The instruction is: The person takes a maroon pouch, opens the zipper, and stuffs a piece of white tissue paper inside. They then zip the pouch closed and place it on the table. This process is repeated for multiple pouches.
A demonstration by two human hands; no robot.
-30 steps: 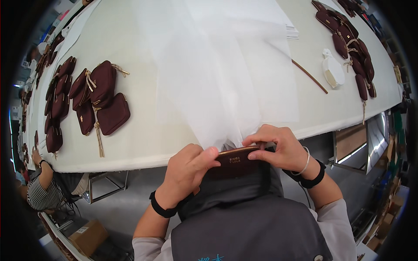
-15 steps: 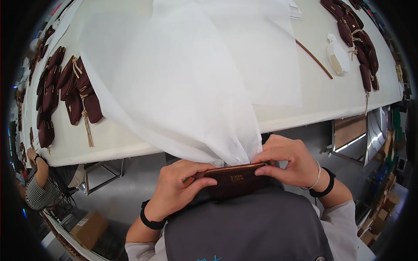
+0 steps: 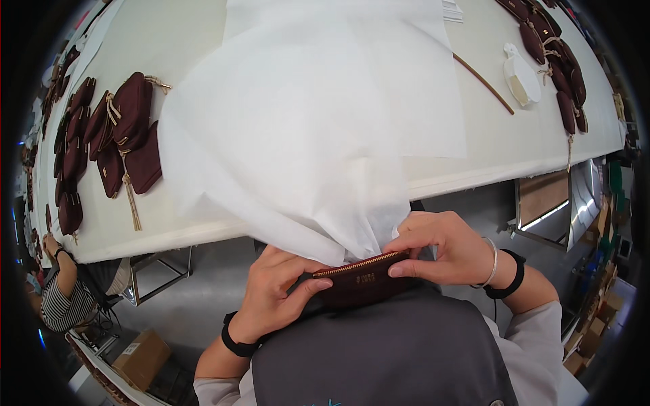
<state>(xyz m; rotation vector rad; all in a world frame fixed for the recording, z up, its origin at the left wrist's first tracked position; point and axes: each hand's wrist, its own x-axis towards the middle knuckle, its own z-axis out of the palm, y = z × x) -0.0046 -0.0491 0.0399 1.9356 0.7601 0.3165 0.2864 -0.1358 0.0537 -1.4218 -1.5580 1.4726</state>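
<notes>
A dark burgundy zip pouch (image 3: 362,284) with a gold-toothed zip edge is held close in front of my grey apron (image 3: 379,352). Its left end is pinched between the thumb and fingers of my left hand (image 3: 281,284). At the other end, my right hand (image 3: 440,250) grips the pouch with the thumb on the front face. A large sheet of white tissue paper (image 3: 291,122) comes gathered out of the pouch's open top, and the rest spreads over the table. The inside of the pouch is hidden by the paper.
On the pale table (image 3: 189,233), several burgundy pouches (image 3: 132,108) with cord tassels lie at left, more (image 3: 562,74) at right. A white tape dispenser-like object (image 3: 521,81) and a brown strip (image 3: 484,82) lie right of the paper. A co-worker (image 3: 68,291) is at far left; a cardboard box (image 3: 141,358) stands below.
The pouch has tilted, its right end higher, and both hands keep their hold. The tissue paper has shifted and folded inward at its left edge, uncovering more of the left pouches.
</notes>
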